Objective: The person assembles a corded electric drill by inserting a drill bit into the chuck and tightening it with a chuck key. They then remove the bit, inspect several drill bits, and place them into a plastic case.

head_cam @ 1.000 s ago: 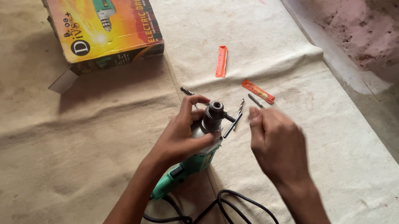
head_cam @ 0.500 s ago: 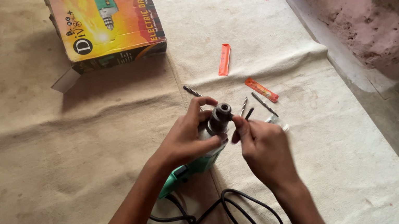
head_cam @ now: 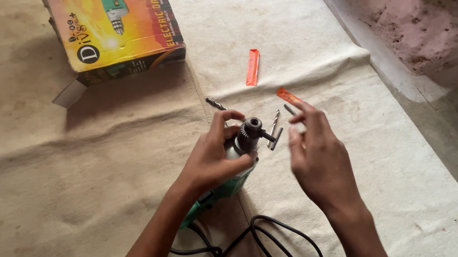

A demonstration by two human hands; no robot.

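Single head-mounted view. The camera sits above and behind the forearms, pitched steeply down and forward across the cloth-covered floor [head_cam: 81,185]. Range is close: both arms enter from 6 o'clock. The cardboard box [head_cam: 107,13] lies at 11 o'clock, the wall base [head_cam: 437,32] at 1 o'clock.

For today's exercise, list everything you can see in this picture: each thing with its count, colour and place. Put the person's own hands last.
drill: 1, green body with metal chuck, centre of cloth, gripped
chuck key: 1, dark metal, stuck in the chuck's side
drill bits: about 3, dark metal, loose on cloth beyond the drill
cord: 1, black, looped near the bottom edge
box: 1, orange and yellow with a drill picture, top left
orange pieces: 2, flat, on cloth beyond the drill
cloth: 1, beige, spread over the floor
left hand: grips the drill below the chuck
right hand: open, beside the chuck key, not touching it
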